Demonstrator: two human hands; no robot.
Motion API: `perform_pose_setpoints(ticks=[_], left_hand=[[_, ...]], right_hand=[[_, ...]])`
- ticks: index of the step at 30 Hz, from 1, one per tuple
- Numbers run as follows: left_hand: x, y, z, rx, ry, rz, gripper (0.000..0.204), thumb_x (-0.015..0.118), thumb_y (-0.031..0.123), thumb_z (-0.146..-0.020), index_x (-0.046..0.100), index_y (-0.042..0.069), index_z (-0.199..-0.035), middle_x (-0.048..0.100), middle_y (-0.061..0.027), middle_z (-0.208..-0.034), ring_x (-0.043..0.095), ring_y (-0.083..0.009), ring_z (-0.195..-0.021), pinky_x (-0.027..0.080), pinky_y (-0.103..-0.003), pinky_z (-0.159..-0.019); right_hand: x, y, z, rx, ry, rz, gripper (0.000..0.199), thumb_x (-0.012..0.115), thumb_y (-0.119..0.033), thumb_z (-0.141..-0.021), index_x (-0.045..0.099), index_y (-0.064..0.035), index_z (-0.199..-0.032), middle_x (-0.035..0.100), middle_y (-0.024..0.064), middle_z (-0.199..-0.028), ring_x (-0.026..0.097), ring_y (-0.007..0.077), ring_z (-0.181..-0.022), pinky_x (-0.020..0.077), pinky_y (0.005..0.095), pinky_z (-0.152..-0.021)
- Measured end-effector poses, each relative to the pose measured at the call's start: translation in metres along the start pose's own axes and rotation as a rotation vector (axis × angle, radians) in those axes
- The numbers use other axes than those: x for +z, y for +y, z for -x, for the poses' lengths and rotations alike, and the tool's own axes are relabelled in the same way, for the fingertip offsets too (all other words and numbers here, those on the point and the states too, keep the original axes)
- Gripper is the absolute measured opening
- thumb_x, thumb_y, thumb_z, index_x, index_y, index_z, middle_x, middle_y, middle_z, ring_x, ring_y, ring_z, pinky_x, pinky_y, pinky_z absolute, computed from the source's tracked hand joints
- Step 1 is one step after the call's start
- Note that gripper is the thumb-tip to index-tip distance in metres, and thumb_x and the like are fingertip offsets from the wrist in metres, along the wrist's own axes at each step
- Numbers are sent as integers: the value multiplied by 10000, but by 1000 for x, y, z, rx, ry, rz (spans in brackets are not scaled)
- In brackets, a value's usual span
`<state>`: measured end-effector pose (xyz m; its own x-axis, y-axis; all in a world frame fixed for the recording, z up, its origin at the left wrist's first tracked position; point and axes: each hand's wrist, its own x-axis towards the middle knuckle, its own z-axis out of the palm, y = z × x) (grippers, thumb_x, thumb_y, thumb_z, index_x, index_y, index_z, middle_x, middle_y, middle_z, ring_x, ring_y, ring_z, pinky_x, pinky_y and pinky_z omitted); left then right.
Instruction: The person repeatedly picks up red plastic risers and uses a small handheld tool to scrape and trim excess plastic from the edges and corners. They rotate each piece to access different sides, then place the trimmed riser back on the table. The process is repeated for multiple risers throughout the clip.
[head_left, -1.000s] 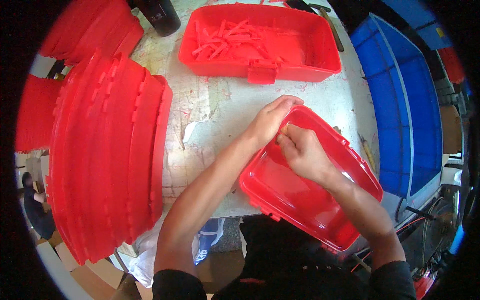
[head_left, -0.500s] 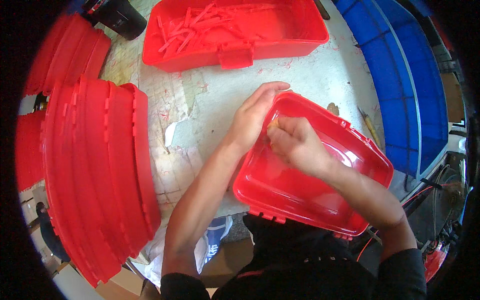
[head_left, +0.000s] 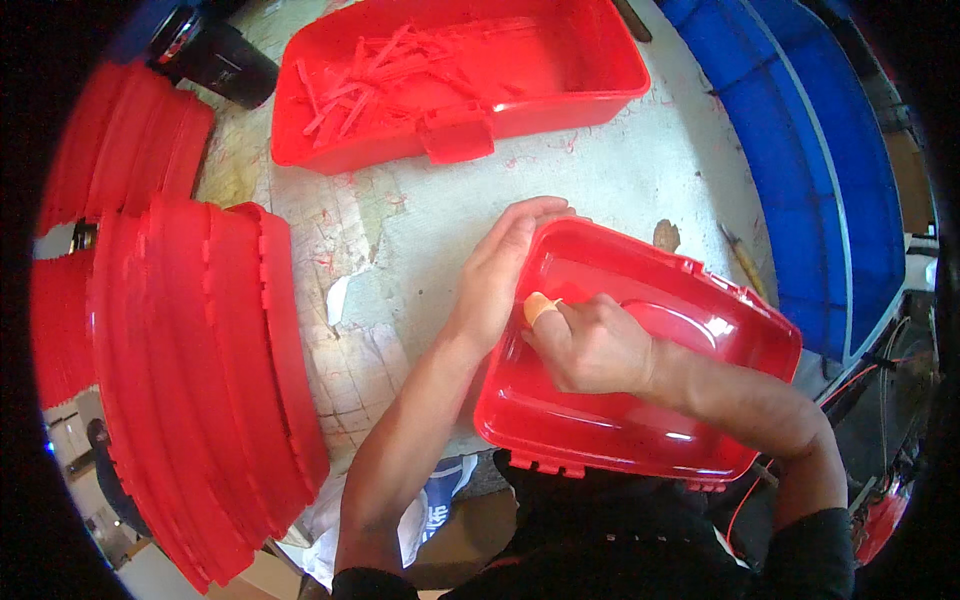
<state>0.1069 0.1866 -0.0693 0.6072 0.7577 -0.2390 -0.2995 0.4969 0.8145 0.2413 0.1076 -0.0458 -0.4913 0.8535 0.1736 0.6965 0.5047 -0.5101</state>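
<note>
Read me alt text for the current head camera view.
A person's left hand rests against the left end of a glossy red tray; the curled right hand, with a yellowish finger covering, is inside. Beyond, a red bin holds red strips; stacked red trays stand left, a blue crate right.

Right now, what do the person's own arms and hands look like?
Short black sleeves leave both forearms bare to the wrist. The left hand looks ungloved; the right hand is mostly bare too, with a yellowish-orange cover on one digit.
</note>
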Motion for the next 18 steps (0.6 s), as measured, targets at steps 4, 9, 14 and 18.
perform_pose_setpoints(ticks=[4, 9, 14, 18], left_hand=[[-1, 1, 3, 13, -2, 32, 473, 314, 311, -1084, 453, -41, -1368, 564, -245, -1342, 554, -297, -1254, 414, -408, -1111], [0, -1, 5, 33, 41, 29, 441, 301, 299, -1095, 495, -8, -1345, 575, -177, -1328, 566, -217, -1207, 443, -353, -1057], [6, 0, 8, 59, 72, 21, 436, 303, 290, -1093, 492, -16, -1339, 581, -176, -1318, 573, -222, -1198, 449, -352, -1047], [12, 3, 7, 50, 112, 6, 424, 315, 280, -1089, 501, -13, -1332, 588, -170, -1308, 578, -216, -1188, 452, -347, -1042]], right_hand=[[-2, -9, 0, 240, 40, -382, 161, 605, -95, -914, 528, 44, -945, 618, 239, -686, 659, 417, -614, 535, 483, -544], [-6, -12, -5, 387, 121, -663, 153, 583, -98, -944, 544, 42, -897, 608, 268, -685, 645, 463, -648, 522, 510, -593], [-12, -11, -7, 513, 93, -847, 172, 571, -96, -950, 553, 45, -853, 601, 274, -677, 641, 477, -666, 517, 506, -592], [-17, -6, -9, 365, -3, -591, 139, 590, -78, -904, 550, 50, -866, 615, 260, -670, 654, 442, -630, 531, 478, -559]])
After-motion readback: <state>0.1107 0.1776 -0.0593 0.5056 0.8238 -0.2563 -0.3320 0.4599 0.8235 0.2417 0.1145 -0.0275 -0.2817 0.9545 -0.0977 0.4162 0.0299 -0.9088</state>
